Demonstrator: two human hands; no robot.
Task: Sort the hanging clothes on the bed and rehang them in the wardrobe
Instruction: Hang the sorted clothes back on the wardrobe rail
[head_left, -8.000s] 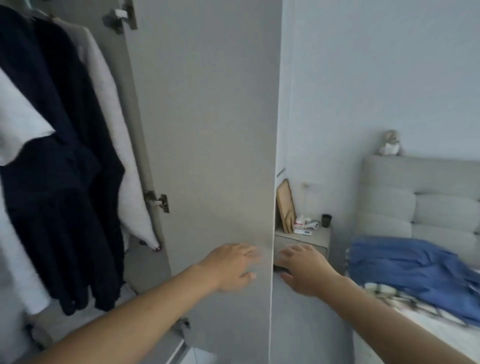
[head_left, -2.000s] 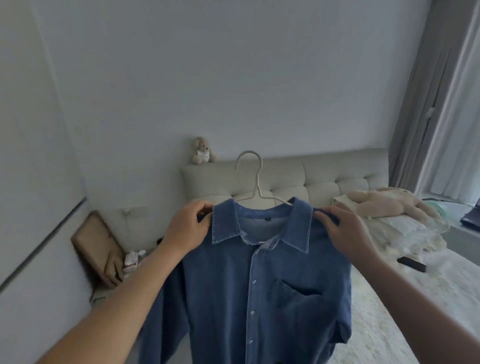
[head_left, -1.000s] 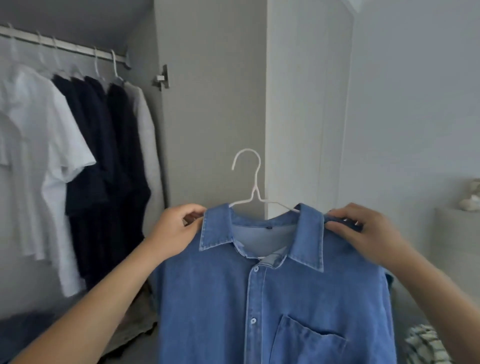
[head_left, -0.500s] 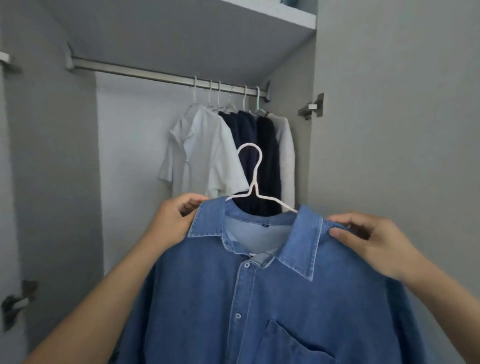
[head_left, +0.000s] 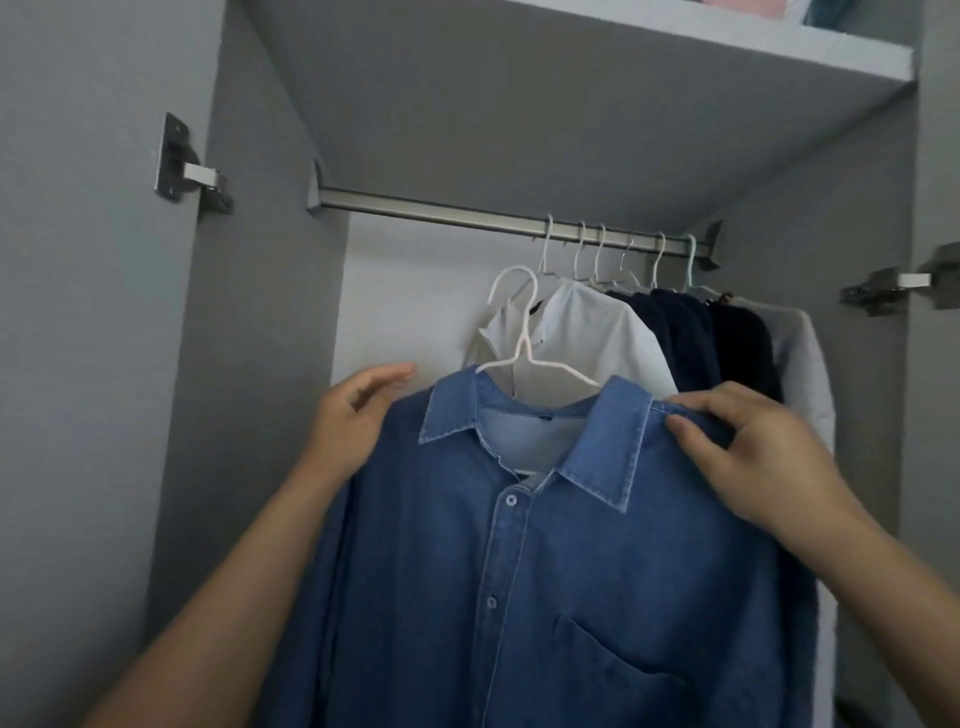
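The soft, floppy blue denim shirt (head_left: 545, 561) on its thin white hanger (head_left: 524, 338) sits below the rail (head_left: 441, 210), left hand (head_left: 348, 421) spread under one shoulder, right hand (head_left: 753, 457) pinching the other at 3 o'clock, good spots to hold.

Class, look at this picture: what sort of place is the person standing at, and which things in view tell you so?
Most likely an open wardrobe in a home. A metal hanging rail carries white and dark clothes on hangers, a shelf sits above, and both hands hold up a denim shirt on a white hanger.
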